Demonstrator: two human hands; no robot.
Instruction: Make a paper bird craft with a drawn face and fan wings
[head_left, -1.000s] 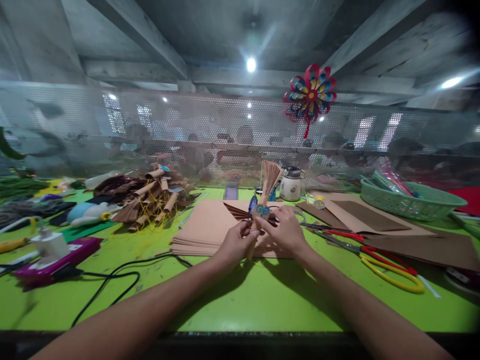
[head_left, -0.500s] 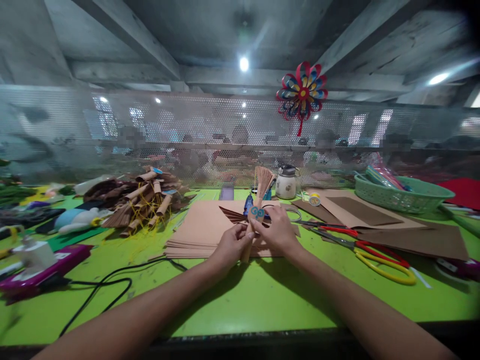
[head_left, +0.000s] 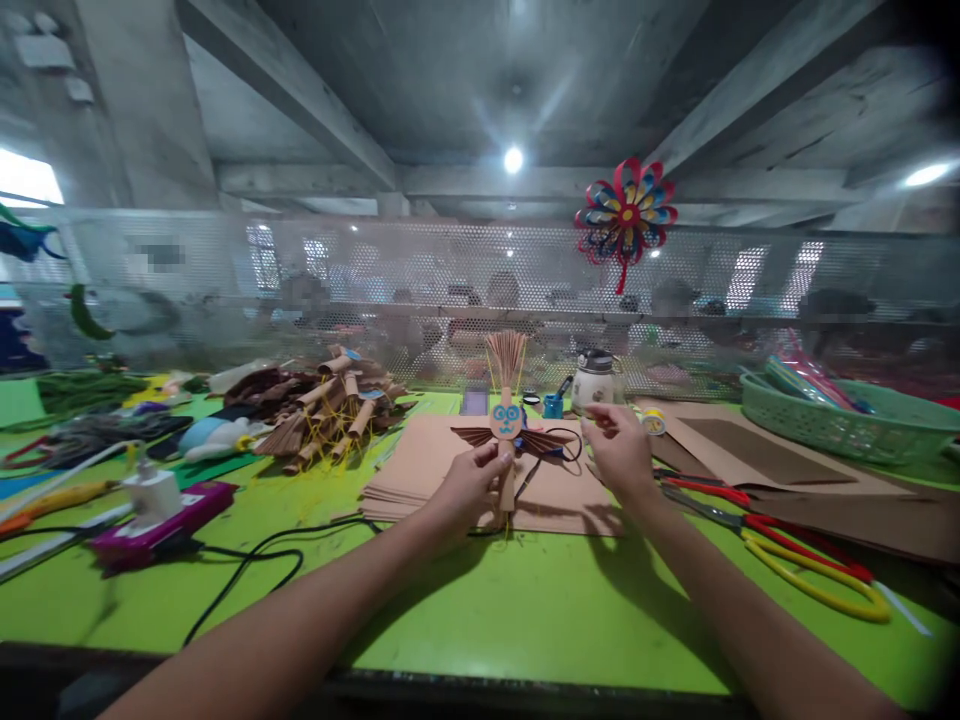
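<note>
A brown paper figure (head_left: 506, 420) stands upright over the stacked paper, with a round blue-painted face, pleated fans at both sides and a pleated fan on top. Yellow string runs along its upper fan. My left hand (head_left: 480, 480) is closed around the figure's stem, below the face. To the right, my right hand (head_left: 619, 445) is off the figure with fingers partly curled and apart; nothing shows in it. Beneath the figure lies a stack of brown paper sheets (head_left: 420, 460). Behind it is a small blue paint jar (head_left: 553, 405).
Rolled and pleated brown paper pieces with yellow string (head_left: 330, 410) lie left. Scissors with red and yellow handles (head_left: 817, 575), brown sheets (head_left: 750, 450) and a green basket (head_left: 862, 425) are right. A white bottle (head_left: 595, 382) stands behind. A purple power strip (head_left: 165, 525) trails a black cable.
My right hand has let go of the figure and moved away to the right. The figure's face now shows fully toward me. The camera view has shifted left and up.
</note>
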